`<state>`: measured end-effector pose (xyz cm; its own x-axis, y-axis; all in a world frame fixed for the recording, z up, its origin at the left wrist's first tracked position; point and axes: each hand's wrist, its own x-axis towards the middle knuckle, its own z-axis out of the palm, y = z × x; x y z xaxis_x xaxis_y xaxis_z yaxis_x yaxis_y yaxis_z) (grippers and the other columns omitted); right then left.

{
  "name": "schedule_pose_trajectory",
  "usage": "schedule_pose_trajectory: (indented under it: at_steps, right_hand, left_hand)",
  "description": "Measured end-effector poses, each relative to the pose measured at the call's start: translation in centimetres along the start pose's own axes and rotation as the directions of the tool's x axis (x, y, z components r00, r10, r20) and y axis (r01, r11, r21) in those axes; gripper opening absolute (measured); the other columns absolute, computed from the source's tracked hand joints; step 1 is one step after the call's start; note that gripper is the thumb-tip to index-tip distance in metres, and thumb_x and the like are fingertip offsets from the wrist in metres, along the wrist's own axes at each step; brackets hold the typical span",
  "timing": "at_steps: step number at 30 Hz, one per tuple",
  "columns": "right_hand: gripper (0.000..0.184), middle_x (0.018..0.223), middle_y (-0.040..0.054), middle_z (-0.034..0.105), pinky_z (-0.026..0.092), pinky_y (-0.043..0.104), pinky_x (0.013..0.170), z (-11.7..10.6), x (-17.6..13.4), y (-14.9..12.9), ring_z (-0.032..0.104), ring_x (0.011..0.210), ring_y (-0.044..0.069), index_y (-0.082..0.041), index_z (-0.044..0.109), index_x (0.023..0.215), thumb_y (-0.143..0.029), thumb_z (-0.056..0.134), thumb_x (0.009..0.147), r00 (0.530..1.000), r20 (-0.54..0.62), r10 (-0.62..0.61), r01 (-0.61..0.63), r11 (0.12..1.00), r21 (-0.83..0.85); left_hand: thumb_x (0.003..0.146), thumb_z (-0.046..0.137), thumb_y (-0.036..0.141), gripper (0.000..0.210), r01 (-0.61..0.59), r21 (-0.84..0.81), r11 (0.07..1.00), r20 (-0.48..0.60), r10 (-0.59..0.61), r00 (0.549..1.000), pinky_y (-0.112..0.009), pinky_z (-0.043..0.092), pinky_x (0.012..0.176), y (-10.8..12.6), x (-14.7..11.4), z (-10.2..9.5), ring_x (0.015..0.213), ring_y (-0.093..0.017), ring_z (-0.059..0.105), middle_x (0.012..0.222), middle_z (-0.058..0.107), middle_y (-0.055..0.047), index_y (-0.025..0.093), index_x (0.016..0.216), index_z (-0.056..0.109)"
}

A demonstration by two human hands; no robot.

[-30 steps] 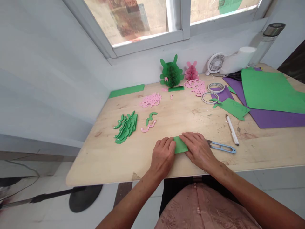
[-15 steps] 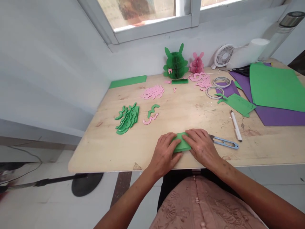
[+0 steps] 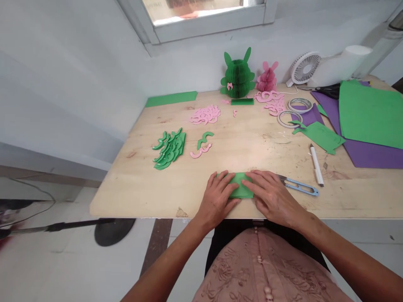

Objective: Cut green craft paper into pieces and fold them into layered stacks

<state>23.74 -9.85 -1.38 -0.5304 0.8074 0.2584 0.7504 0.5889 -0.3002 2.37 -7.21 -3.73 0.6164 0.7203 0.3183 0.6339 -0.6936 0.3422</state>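
Note:
A folded strip of green paper (image 3: 239,184) lies flat near the table's front edge, its ends covered by my hands. My left hand (image 3: 217,197) rests over its left end, fingers spread on top and thumb along the near edge. Over the right end lies my right hand (image 3: 271,196), fingers stretched across the paper and thumb low at the near side. Both hands press the paper to the wood rather than lifting it. Blue-handled thread snips (image 3: 300,186) lie just right of my right hand, their blades partly hidden behind it.
Scalloped green cutouts (image 3: 170,149) and pink cutouts (image 3: 206,114) are piled to the left. Behind stand a green paper honeycomb figure (image 3: 238,77), a pink one (image 3: 267,79) and a small fan (image 3: 305,68). Rightward are tape rolls (image 3: 300,105), a marker (image 3: 316,165) and green sheets (image 3: 371,113).
My left-hand fingers have spread outward to the left over the paper, and my right-hand fingers lie a little flatter. The camera view has shifted slightly. The paper stays in place.

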Motion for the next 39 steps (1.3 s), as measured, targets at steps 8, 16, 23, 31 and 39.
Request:
schedule_pose_trajectory:
  at_steps: [8,16,23,31,39]
  right_hand:
    - [0.05,0.138,0.0156,0.047,0.032,0.054,0.103,0.9,0.5,-0.3,0.035,0.13,0.03,-0.014,0.045,0.134,-0.028,0.05,0.087,0.999,0.041,0.012,-0.011,1.0,-0.023]
    - [0.042,0.134,0.0154,0.051,0.034,0.051,0.1,1.6,0.5,0.0,0.041,0.126,0.03,-0.015,0.053,0.128,-0.03,0.052,0.088,1.0,0.018,-0.015,0.017,0.995,-0.103]
    - [0.04,0.135,0.015,0.051,0.034,0.05,0.101,1.5,0.4,-0.2,0.043,0.124,0.03,-0.015,0.055,0.126,-0.03,0.053,0.088,0.999,0.016,-0.034,0.036,0.986,-0.162]
    - [0.041,0.136,0.0143,0.05,0.033,0.05,0.102,1.7,0.3,-0.1,0.042,0.125,0.03,-0.014,0.054,0.127,-0.032,0.051,0.09,0.998,0.036,-0.051,0.057,0.976,-0.211]
    - [0.036,0.134,0.013,0.053,0.033,0.05,0.102,1.6,0.4,-0.1,0.045,0.123,0.028,-0.016,0.056,0.125,-0.025,0.049,0.091,0.998,0.027,-0.051,0.056,0.97,-0.235]
  left_hand:
    - [0.087,0.052,0.035,0.023,-0.025,-0.019,1.0,-0.015,0.024,1.0,-0.047,0.032,0.107,-0.1,-0.1,0.1,0.128,-0.025,0.042,0.127,0.057,-0.011,0.018,0.102,0.059]
    - [0.086,0.054,0.03,0.024,-0.041,-0.05,0.998,-0.001,0.041,0.999,-0.048,0.034,0.106,-1.2,-0.5,-0.9,0.131,-0.026,0.038,0.131,0.054,-0.012,0.018,0.107,0.057]
    - [0.086,0.056,0.025,0.025,-0.093,-0.1,0.991,-0.006,0.093,0.996,-0.047,0.04,0.103,-3.1,-1.2,-1.7,0.128,-0.026,0.043,0.13,0.054,-0.013,0.018,0.11,0.056]
    - [0.087,0.054,0.025,0.026,-0.151,-0.12,0.981,0.032,0.156,0.987,-0.046,0.043,0.101,-4.2,-1.2,-2.3,0.127,-0.025,0.045,0.131,0.053,-0.013,0.017,0.111,0.056]
    - [0.086,0.053,0.02,0.022,-0.194,-0.032,0.981,0.024,0.195,0.981,-0.044,0.043,0.101,-4.0,-0.9,-2.6,0.123,-0.025,0.049,0.125,0.058,-0.014,0.015,0.107,0.058]
